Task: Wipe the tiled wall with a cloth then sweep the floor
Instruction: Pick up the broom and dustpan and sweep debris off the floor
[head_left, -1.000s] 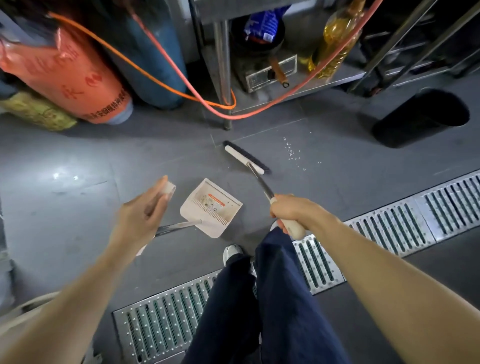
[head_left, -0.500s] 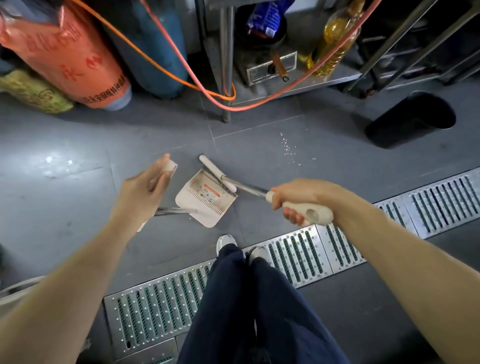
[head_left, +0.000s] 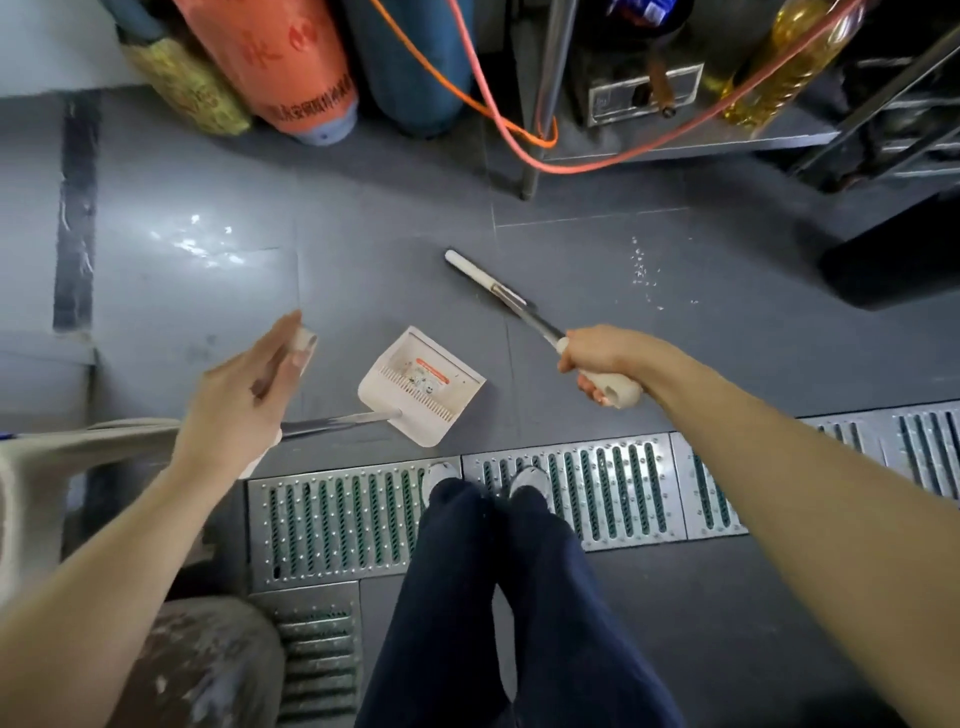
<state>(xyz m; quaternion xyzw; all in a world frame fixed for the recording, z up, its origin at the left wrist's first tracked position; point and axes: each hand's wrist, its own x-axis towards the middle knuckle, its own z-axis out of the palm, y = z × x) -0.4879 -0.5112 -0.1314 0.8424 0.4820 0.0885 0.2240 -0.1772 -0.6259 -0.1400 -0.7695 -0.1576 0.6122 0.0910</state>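
Note:
My right hand (head_left: 597, 358) grips the cream handle of a small broom (head_left: 483, 278), whose white head rests on the grey floor up and left of the hand. My left hand (head_left: 244, 384) holds the top of the dustpan's long metal handle, fingers partly extended along the grip. The white dustpan (head_left: 421, 387) lies flat on the floor between my hands, its mouth facing the broom. A scatter of small white crumbs (head_left: 644, 270) lies on the tiles to the right of the broom head, apart from it.
A steel drain grate (head_left: 597, 499) crosses the floor under my feet. At the back stand an orange-wrapped cylinder (head_left: 291, 67), a blue cylinder, orange hoses (head_left: 519, 135) and a metal shelf leg (head_left: 540, 130). A black bin (head_left: 893, 260) is at right. A dirty bucket (head_left: 208, 670) sits lower left.
The broom head was pulled to the dustpan's mouth, then swung back out to the floor above it. The view shifted, and the dustpan stayed in my left hand.

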